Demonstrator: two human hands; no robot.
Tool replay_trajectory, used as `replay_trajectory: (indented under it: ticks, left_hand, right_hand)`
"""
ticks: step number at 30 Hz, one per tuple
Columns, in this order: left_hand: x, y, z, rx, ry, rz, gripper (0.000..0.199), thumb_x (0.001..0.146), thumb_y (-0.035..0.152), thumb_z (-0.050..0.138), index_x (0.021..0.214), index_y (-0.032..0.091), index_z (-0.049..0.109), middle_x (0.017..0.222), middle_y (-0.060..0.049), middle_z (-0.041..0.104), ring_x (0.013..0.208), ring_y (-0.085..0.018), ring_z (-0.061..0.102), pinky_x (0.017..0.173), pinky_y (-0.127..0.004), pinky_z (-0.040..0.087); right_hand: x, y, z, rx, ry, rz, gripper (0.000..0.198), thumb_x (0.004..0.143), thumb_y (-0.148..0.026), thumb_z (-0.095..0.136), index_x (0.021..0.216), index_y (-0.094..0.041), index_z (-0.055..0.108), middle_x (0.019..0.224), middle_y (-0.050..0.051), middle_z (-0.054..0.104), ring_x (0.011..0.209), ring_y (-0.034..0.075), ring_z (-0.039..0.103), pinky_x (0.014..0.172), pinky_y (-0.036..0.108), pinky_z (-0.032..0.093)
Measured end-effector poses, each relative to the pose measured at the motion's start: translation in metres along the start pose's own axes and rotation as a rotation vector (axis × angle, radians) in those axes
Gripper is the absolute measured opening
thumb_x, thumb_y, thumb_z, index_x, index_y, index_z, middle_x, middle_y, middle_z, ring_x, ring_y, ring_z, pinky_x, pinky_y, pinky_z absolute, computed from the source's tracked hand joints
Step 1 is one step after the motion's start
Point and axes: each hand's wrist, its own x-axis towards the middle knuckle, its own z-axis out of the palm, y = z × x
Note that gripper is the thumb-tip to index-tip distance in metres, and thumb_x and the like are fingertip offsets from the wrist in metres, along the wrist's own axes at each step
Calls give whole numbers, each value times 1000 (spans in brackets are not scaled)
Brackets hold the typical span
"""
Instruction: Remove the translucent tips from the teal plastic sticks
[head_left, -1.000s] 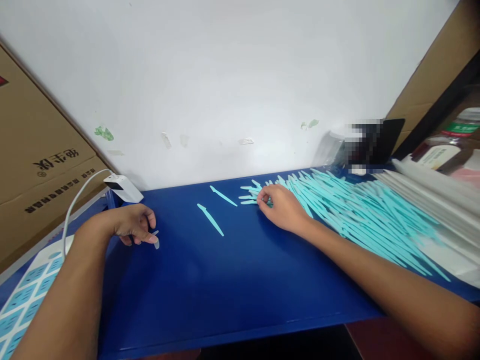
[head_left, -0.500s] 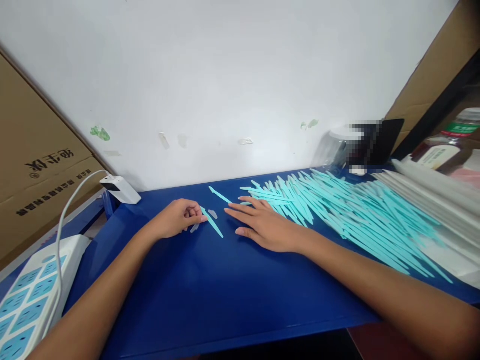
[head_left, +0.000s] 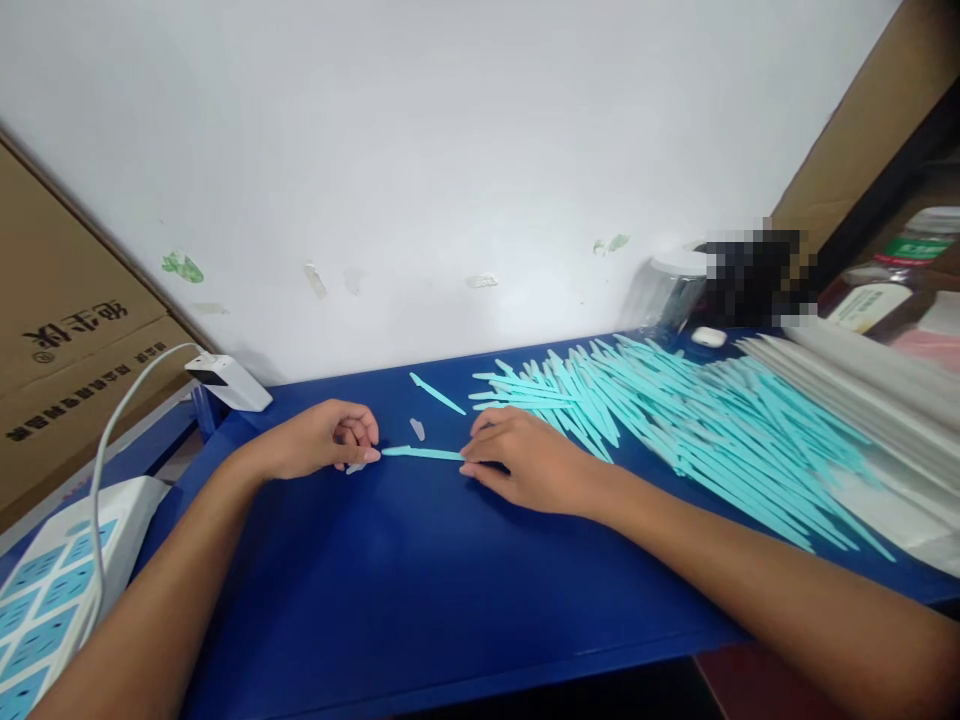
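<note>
A turquoise eyebrow razor (head_left: 424,453) lies nearly level above the blue table, its handle end pinched by my right hand (head_left: 536,460). Its blade end points at my left hand (head_left: 322,440), whose thumb and fingers are closed on a small translucent blade cap (head_left: 360,467). The razor's tip is close to my left thumb; whether they touch I cannot tell. Just behind the razor lies a loose translucent cap (head_left: 417,429). Farther back, a second turquoise razor (head_left: 438,393) rests slantwise by itself.
A big pile of turquoise razors (head_left: 660,430) spreads to the right, beside stacked white sheets (head_left: 862,390). A clear jar (head_left: 667,295) and a small white case (head_left: 709,337) stand behind it. At left are a power strip (head_left: 67,570), a white charger (head_left: 232,382) and a carton (head_left: 67,310).
My right hand has gone from spread fingers to a pinch on the razor near my left hand, which has turned from slanted to nearly level. My left hand has drawn left with the cap.
</note>
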Motion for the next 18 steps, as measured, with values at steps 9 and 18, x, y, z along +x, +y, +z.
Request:
replay_trajectory:
  ticks: [9, 18]
  left_hand:
    - [0, 6, 0, -89, 91, 82, 40, 89, 50, 75, 117, 21, 77, 79, -4, 71, 72, -17, 64, 67, -28, 53]
    - [15, 4, 17, -436, 479, 111, 42, 75, 50, 89, 99, 16, 82, 87, -9, 80, 77, -19, 72, 76, -31, 60]
  right_hand:
    - [-1, 10, 11, 49, 18, 247, 13, 100, -32, 68, 94, -21, 65, 100, 6, 67, 100, 23, 61, 79, 34, 47]
    - [1, 18, -2, 299, 115, 426, 16, 105, -34, 54, 95, -23, 58, 82, 0, 70, 71, 17, 62, 63, 30, 43]
